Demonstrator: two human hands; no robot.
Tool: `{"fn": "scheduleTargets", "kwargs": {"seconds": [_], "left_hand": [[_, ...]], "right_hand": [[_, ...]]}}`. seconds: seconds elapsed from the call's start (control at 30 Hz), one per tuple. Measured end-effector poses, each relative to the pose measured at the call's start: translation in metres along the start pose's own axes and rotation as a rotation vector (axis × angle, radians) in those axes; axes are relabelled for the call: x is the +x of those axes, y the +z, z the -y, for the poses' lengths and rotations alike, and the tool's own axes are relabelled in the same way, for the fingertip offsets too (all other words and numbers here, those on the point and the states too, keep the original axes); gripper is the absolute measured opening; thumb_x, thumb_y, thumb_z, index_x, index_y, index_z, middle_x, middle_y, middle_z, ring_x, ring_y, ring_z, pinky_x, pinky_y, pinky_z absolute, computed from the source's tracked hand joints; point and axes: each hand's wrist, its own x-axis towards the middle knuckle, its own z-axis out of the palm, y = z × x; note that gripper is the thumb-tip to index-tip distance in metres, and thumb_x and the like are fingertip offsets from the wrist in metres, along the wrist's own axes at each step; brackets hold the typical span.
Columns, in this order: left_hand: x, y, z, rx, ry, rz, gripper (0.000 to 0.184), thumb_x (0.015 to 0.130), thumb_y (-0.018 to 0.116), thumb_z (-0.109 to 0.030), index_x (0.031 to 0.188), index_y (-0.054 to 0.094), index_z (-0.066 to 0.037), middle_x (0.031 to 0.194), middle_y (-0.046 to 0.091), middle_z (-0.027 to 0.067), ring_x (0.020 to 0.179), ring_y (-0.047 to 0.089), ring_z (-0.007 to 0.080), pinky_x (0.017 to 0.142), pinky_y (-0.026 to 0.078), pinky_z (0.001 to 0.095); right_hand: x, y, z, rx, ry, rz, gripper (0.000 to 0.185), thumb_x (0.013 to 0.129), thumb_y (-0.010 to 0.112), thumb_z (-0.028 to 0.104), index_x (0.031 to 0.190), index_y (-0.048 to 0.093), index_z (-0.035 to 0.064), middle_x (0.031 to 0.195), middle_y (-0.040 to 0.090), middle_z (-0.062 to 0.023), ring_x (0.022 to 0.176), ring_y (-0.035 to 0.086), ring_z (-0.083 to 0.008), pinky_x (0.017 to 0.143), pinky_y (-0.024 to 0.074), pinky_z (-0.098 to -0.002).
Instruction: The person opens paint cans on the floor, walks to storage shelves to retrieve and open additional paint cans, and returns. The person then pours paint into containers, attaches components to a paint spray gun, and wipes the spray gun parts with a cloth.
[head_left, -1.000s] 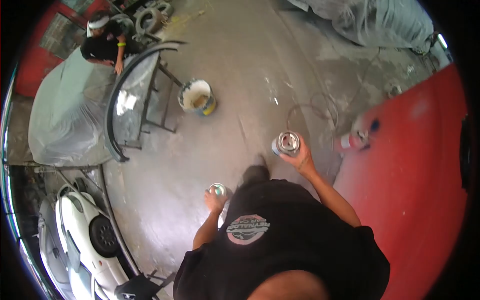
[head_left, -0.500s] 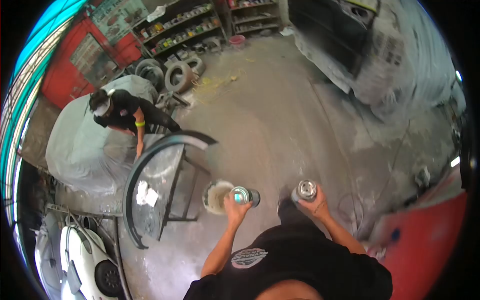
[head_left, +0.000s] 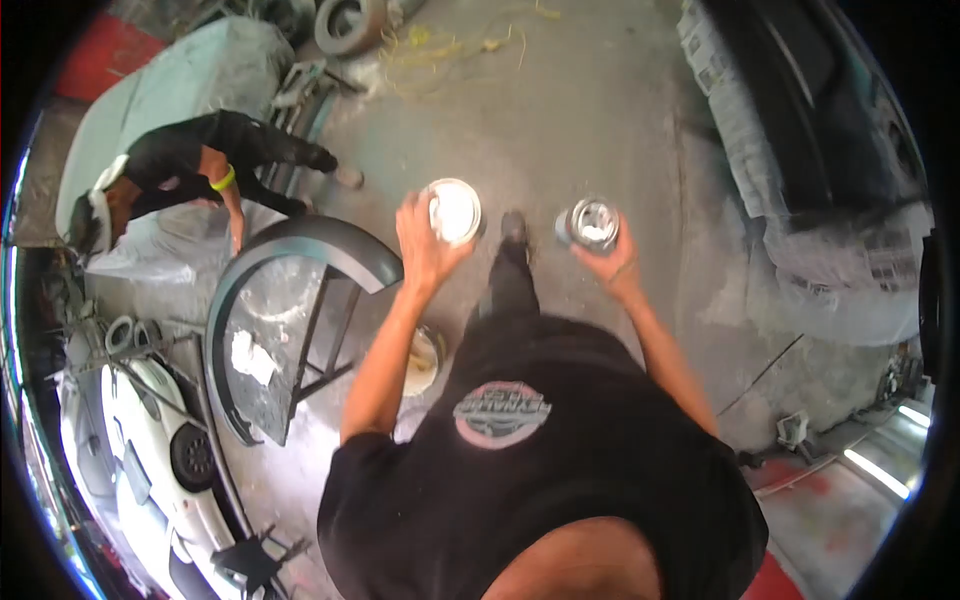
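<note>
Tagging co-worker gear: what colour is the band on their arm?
The arm band is bright yellow; clearest in the head view.

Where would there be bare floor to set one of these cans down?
Bare floor runs between the yellow cords and left can, and between the right hand and dark vehicle. Leftward is crowded, around the curved trim, bucket and co-worker.

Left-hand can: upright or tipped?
Roughly upright: the can in the left hand turns its round top up toward the downward-looking camera. Glare whitens that top, so I cannot tell whether it's lidded.
</note>
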Motion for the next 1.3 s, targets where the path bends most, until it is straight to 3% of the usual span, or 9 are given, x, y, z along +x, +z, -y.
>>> {"fn": "scheduleTargets", "kwargs": {"seconds": [0.1, 0.2, 0.27, 0.33, 0.47, 0.5, 0.6, 0.97, 1.3], "left_hand": [[0.087, 0.034, 0.018, -0.066, -0.031, 0.036, 0.095, 0.059, 0.094, -0.026, 0.139, 0.049, -0.003, 0.142, 0.046, 0.0285, 0.130, 0.045, 0.0469, 0.109, 0.040, 0.0547], [0.194, 0.084, 0.035, -0.094, -0.028, 0.035, 0.096, 0.059, 0.095, -0.027, 0.139, 0.049, -0.003, 0.142, 0.047, 0.0296, 0.131, 0.045, 0.0469, 0.109, 0.040, 0.0553], [0.251, 0.112, 0.039, -0.109, -0.027, 0.081, 0.097, 0.059, 0.096, -0.028, 0.140, 0.049, -0.004, 0.142, 0.047, 0.0305, 0.132, 0.045, 0.0472, 0.110, 0.039, 0.0557], [0.302, 0.136, 0.042, -0.066, 0.002, 0.135, 0.104, 0.056, 0.099, -0.026, 0.142, 0.045, -0.002, 0.142, 0.047, 0.0239, 0.132, 0.046, 0.0436, 0.111, 0.042, 0.0527], [0.407, 0.191, 0.050, -0.078, -0.014, 0.201, 0.103, 0.057, 0.098, -0.026, 0.141, 0.044, -0.001, 0.141, 0.049, 0.0234, 0.130, 0.048, 0.0429, 0.110, 0.043, 0.0529], [0.429, 0.208, 0.057, -0.081, -0.016, 0.202, 0.103, 0.057, 0.098, -0.026, 0.141, 0.044, -0.001, 0.140, 0.049, 0.0232, 0.130, 0.048, 0.0426, 0.110, 0.043, 0.0528], [0.496, 0.267, 0.080, -0.043, -0.003, 0.159, 0.101, 0.058, 0.097, -0.026, 0.141, 0.044, -0.002, 0.138, 0.050, 0.0223, 0.127, 0.049, 0.0420, 0.109, 0.043, 0.0522], [0.723, 0.383, 0.109, 0.043, -0.333, 0.080, 0.102, 0.056, 0.097, -0.028, 0.141, 0.047, -0.002, 0.136, 0.052, 0.0231, 0.129, 0.048, 0.0425, 0.111, 0.041, 0.0525], [0.920, 0.499, 0.201, 0.077, -0.432, 0.087, 0.100, 0.057, 0.097, -0.029, 0.139, 0.047, -0.002, 0.128, 0.055, 0.0237, 0.124, 0.050, 0.0437, 0.105, 0.044, 0.0533]], "right_hand": [[0.096, 0.002, -0.018, 0.023, 0.017, -0.016, 0.089, 0.075, 0.094, 0.026, 0.146, 0.049, -0.0016, 0.136, 0.065, -0.0188, 0.129, 0.062, -0.0316, 0.110, 0.0480, -0.0427], [0.191, -0.008, -0.056, -0.151, -0.052, -0.067, 0.082, 0.078, 0.093, 0.021, 0.144, 0.050, -0.0001, 0.129, 0.070, -0.0161, 0.120, 0.067, -0.0240, 0.105, 0.0511, -0.0397], [0.247, -0.019, -0.031, -0.091, 0.000, -0.076, 0.081, 0.077, 0.092, 0.020, 0.143, 0.051, -0.0012, 0.128, 0.069, -0.0173, 0.121, 0.066, -0.0271, 0.106, 0.0501, -0.0408], [0.294, -0.032, -0.019, -0.031, 0.117, -0.086, 0.082, 0.076, 0.092, 0.023, 0.143, 0.051, -0.0029, 0.132, 0.066, -0.0203, 0.127, 0.063, -0.0318, 0.109, 0.0475, -0.0429], [0.407, -0.046, -0.036, 0.002, 0.122, -0.192, 0.080, 0.078, 0.090, 0.020, 0.143, 0.050, -0.0028, 0.134, 0.065, -0.0183, 0.126, 0.063, -0.0299, 0.109, 0.0480, -0.0417], [0.436, -0.049, -0.056, -0.030, 0.077, -0.227, 0.079, 0.077, 0.090, 0.017, 0.142, 0.051, -0.0010, 0.126, 0.070, -0.0147, 0.118, 0.068, -0.0246, 0.103, 0.0518, -0.0389], [0.530, -0.066, -0.074, 0.131, 0.077, -0.151, 0.077, 0.078, 0.089, 0.016, 0.142, 0.051, -0.0015, 0.133, 0.066, -0.0165, 0.124, 0.064, -0.0278, 0.109, 0.0485, -0.0403], [0.893, -0.107, -0.130, -0.134, 0.012, 0.103, 0.093, 0.074, 0.092, 0.028, 0.149, 0.046, -0.0037, 0.141, 0.061, -0.0230, 0.133, 0.059, -0.0354, 0.112, 0.0466, -0.0443], [1.164, -0.079, -0.135, -0.078, -0.015, 0.087, 0.093, 0.074, 0.093, 0.031, 0.149, 0.046, 0.0003, 0.138, 0.062, -0.0216, 0.131, 0.060, -0.0351, 0.111, 0.0477, -0.0445]]}}
